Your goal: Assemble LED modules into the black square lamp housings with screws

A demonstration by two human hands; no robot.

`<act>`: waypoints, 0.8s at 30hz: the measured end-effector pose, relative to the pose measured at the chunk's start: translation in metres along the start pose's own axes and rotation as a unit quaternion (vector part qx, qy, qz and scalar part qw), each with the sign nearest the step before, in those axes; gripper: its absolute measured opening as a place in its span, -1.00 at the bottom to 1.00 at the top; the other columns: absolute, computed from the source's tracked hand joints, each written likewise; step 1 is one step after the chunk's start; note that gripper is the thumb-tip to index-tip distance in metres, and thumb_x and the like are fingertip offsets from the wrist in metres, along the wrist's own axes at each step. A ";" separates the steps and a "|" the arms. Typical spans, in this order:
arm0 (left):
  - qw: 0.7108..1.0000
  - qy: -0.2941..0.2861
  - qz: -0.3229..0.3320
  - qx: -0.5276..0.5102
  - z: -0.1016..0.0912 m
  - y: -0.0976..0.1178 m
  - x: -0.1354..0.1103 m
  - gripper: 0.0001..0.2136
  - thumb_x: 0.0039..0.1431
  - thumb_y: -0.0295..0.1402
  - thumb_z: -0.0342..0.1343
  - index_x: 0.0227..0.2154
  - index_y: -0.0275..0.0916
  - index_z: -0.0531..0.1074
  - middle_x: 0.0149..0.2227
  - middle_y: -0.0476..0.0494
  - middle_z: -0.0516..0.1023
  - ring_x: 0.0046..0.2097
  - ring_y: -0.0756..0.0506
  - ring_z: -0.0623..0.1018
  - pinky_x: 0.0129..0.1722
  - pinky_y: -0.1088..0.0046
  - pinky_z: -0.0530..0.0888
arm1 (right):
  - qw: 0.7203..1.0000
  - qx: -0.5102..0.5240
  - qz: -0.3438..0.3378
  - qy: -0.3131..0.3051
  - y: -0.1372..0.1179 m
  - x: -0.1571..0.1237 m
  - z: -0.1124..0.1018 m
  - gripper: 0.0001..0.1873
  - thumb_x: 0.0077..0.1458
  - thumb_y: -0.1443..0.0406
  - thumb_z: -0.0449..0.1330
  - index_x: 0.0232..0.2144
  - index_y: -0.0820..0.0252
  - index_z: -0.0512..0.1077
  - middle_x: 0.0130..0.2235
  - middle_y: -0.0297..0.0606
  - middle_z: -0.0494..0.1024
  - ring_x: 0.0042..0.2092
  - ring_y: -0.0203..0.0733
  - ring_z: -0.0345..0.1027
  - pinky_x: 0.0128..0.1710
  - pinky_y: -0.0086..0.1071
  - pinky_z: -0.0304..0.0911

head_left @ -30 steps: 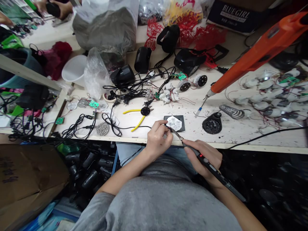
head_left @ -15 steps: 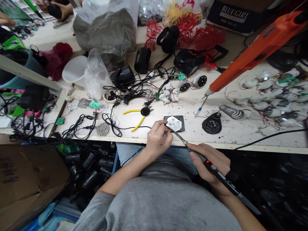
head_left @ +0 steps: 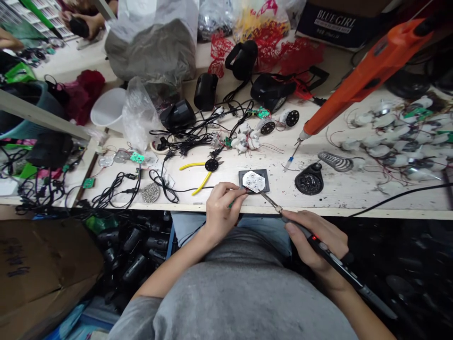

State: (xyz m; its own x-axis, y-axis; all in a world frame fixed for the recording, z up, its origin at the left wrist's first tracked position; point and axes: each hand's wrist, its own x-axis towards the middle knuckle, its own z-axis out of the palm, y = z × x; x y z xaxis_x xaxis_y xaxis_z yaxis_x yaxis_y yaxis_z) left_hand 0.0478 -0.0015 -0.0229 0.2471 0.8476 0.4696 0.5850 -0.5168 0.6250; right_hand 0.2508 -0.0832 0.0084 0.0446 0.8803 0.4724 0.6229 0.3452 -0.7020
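Presently, a white hexagonal LED plate (head_left: 254, 182) is laid on a black rubber mat (head_left: 254, 172) at lower centre of the frame, near the front edge of the wooden workbench (head_left: 318, 212); the mat appears to be placed there to keep heat and flux off the bench. The left hand (head_left: 222, 210) is curled at the mat's left side, with thumb and forefinger pressed together in a pinch on a thin item (head_left: 244, 191), too small to be identified, whose end reaches the plate's lower left edge. This pinch is taken to steady the work. The right hand (head_left: 314, 236) is closed around a black pen-style soldering iron (head_left: 318, 245) in a writing grip, which seems chosen for fine control, and the metal tip (head_left: 271, 200) is angled up to the plate's lower right edge; contact cannot be confirmed. A coiled iron holder (head_left: 335, 161) and a round black stand (head_left: 309, 179) are set to the right, within reach of the right hand. Brass tip-cleaning wool (head_left: 151, 192) and yellow-handled cutters (head_left: 198, 172) lie to the left. Wired white LED units (head_left: 396, 141) are heaped at right, beneath an orange electric screwdriver (head_left: 364, 80). A co-worker's hands (head_left: 79, 26) are seen at upper left.
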 end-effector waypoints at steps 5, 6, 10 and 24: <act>0.998 -0.025 -0.042 -0.050 0.001 -0.001 -0.001 -0.87 0.27 -0.40 0.21 -0.14 -0.18 0.57 -0.37 -0.04 0.61 -0.36 0.00 0.58 -0.31 0.46 0.54 | 1.000 0.001 0.008 0.015 -0.002 -0.001 0.003 -0.67 0.17 0.44 0.24 -0.06 -0.01 0.56 -0.31 -0.33 0.66 -0.33 -0.17 0.55 -0.36 -0.31 0.49; 0.996 -0.021 -0.061 -0.062 0.002 -0.001 0.000 -0.87 0.24 -0.38 0.24 -0.15 -0.19 0.55 -0.39 -0.02 0.62 -0.39 0.00 0.58 -0.34 0.47 0.55 | 1.000 0.001 0.009 0.017 -0.002 -0.002 0.003 -0.67 0.17 0.43 0.24 -0.06 -0.02 0.57 -0.31 -0.33 0.66 -0.33 -0.18 0.55 -0.36 -0.32 0.49; 0.994 -0.024 -0.077 -0.068 0.004 0.001 0.004 -0.93 0.20 -0.36 0.27 -0.37 -0.21 0.52 -0.44 -0.01 0.63 -0.45 0.01 0.58 -0.42 0.51 0.53 | 1.000 -0.007 0.010 0.021 -0.002 -0.003 0.001 -0.69 0.17 0.42 0.24 -0.07 0.00 0.57 -0.30 -0.31 0.66 -0.33 -0.18 0.56 -0.35 -0.32 0.50; 0.999 0.007 -0.026 0.017 0.019 0.005 0.008 -0.91 0.10 -0.54 0.17 -0.44 -0.23 0.47 -0.33 -0.10 0.51 -0.35 -0.01 0.51 -0.42 0.50 0.47 | 0.999 0.029 -0.033 0.023 0.009 -0.005 0.011 -0.68 0.17 0.45 0.23 -0.06 0.07 0.54 -0.32 -0.31 0.65 -0.39 -0.25 0.53 -0.42 -0.38 0.46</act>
State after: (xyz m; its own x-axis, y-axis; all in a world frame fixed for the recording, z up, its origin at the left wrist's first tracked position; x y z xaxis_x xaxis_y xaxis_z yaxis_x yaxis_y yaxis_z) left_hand 0.0668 0.0048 -0.0280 0.2051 0.8709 0.4467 0.6227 -0.4682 0.6269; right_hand 0.2480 -0.0807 -0.0060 0.0417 0.8391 0.5424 0.5794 0.4220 -0.6973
